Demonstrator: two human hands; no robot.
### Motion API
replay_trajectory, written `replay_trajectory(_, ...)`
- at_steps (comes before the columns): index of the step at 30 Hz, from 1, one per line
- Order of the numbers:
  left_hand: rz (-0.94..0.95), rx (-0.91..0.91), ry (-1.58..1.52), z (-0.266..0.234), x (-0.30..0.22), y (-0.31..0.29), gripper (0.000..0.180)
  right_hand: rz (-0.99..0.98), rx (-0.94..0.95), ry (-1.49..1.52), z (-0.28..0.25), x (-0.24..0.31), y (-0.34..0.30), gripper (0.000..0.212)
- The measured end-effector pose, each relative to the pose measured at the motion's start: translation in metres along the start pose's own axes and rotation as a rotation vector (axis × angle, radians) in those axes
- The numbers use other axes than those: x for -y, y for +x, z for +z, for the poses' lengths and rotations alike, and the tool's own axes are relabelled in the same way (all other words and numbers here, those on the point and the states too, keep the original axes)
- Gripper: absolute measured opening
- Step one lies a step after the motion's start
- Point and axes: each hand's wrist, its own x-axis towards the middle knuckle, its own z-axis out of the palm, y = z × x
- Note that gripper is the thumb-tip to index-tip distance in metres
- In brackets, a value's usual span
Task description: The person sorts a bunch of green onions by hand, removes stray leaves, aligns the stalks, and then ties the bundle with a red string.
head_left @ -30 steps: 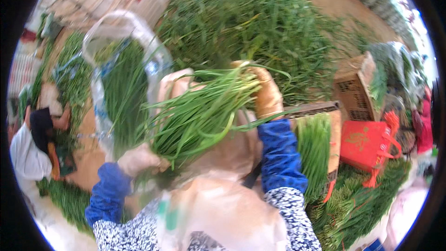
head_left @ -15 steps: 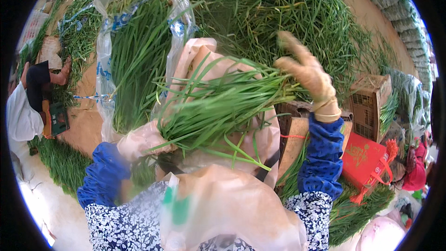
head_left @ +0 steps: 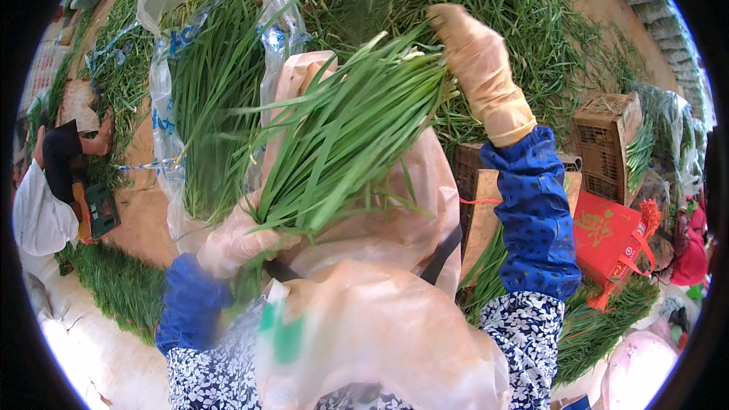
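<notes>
A bunch of long, flat-leaved garlic chives [head_left: 357,129] slants across my lap, with pale stem ends at the upper right and leaf tips at the lower left. My left hand [head_left: 243,241], in a light glove and blurred, is closed around the leafy end. At the stem ends is my right hand [head_left: 474,57], also gloved, its fingers drawn together against the pale ends. What those fingers pinch is hidden. A pale pinkish apron [head_left: 380,304] covers my lap under the bunch.
Left of my lap stands a clear plastic bag [head_left: 159,91] packed with chives. A large loose heap of chives [head_left: 516,0] spreads ahead. At right are a brown crate [head_left: 600,140] and a red box [head_left: 600,235]. Another person's leg [head_left: 64,148] shows at far left.
My right hand has gone from spread fingers to closed ones, moving up and slightly left. The bunch's stem end has tilted upward, and my left hand has shifted slightly right.
</notes>
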Motion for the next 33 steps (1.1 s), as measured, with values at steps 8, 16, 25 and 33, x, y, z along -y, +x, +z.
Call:
replay_trajectory(8, -0.028, -0.026, -0.273, 0.022, 0.002, -0.015, 0.079, 0.834, 0.16, 0.257, -0.049, 0.012, -0.036, 0.099)
replay_trajectory(16, 0.07, 0.134, 0.154, 0.0, 0.031, -0.006, 0.07, 0.835, 0.161, 1.076, -0.004, 0.049, -0.112, 0.072)
replay_trajectory(25, 0.255, 0.044, 0.322, -0.029, 0.038, -0.017, 0.056, 0.668, 0.077, -0.075, -0.053, -0.006, -0.054, 0.056)
replay_trajectory(33, 0.455, -0.13, 0.976, -0.033, 0.037, -0.007, 0.067, 0.643, 0.43, 0.673, 0.011, -0.009, -0.065, 0.031)
